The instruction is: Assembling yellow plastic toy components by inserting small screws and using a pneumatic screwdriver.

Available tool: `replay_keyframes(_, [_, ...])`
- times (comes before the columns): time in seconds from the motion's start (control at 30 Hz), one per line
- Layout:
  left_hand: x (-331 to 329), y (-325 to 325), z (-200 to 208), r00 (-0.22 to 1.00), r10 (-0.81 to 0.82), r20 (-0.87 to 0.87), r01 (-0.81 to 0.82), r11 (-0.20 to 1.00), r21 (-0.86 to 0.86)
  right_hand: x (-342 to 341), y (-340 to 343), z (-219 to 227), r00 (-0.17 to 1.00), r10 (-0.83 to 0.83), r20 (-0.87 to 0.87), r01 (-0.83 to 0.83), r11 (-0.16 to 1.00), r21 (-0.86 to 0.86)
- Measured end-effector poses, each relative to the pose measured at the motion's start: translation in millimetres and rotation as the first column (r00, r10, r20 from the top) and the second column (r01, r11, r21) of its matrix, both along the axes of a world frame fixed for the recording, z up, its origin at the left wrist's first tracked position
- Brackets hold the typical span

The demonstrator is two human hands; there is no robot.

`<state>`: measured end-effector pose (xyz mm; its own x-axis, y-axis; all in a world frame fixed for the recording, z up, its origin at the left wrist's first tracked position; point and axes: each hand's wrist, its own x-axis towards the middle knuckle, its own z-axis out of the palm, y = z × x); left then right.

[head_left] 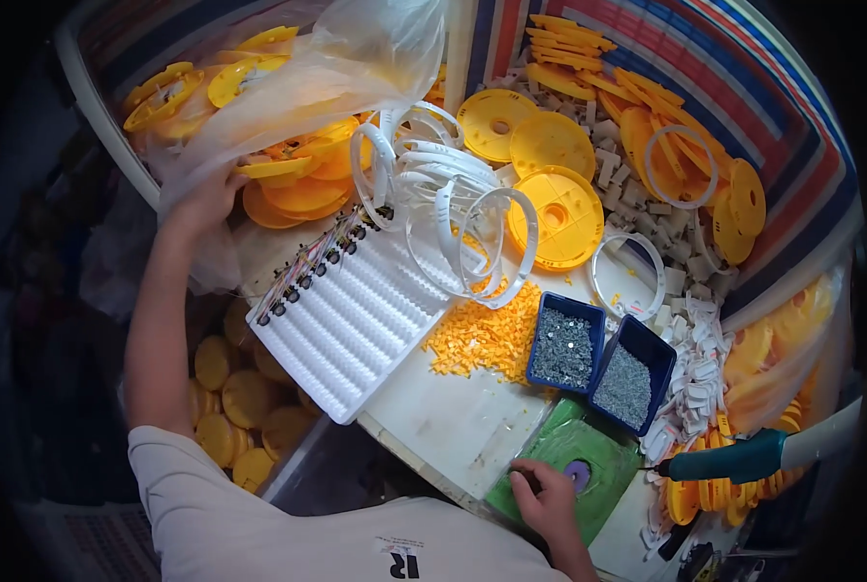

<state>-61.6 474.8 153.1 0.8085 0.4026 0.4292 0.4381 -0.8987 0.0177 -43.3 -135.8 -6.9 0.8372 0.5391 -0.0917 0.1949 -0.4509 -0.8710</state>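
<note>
While nearly edge-on, yellow disc (280, 168) lengthwise left-to-right.

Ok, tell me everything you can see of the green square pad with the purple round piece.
The green, roughly square pad lies flat and slanted on the pale bench, near its front edge. Its surface looks glossy, perhaps plastic-covered, with a rounded outline around the small purple round piece. The bare right hand lies over its left part, apparently resting there. A dark blue rectangular bin overlaps its far edge in view; contact is unclear.
</note>
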Motion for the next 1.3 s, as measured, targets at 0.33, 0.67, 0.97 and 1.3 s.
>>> replay_keyframes(0.33, [-32.6,6.0,49.2,0.91,-0.169,0.379,0.375,0.726,-0.576,4.4,0.2,9.0,0.998,0.042,0.052,-0.041,0.999,-0.012])
replay_keyframes(0.67, [-50.1,-267.2,22.7,0.67,-0.724,0.16,0.738,0.672,-0.05,14.1,-26.1,13.0,0.86,0.046,-0.509,0.164,0.919,0.359])
replay_keyframes(0.97, [-28.4,-412.1,-126.9,0.183,-0.978,0.102,0.954,0.152,-0.258,18.7,-111.6,5.8,0.712,-0.226,-0.665,0.589,0.707,0.39])
replay_keyframes(1.3, [-21.8,-416.8,-167.3,0.448,-0.861,0.24,0.811,0.278,-0.516,8.6,-126.6,19.2,0.754,-0.564,0.336,0.629,0.768,-0.122])
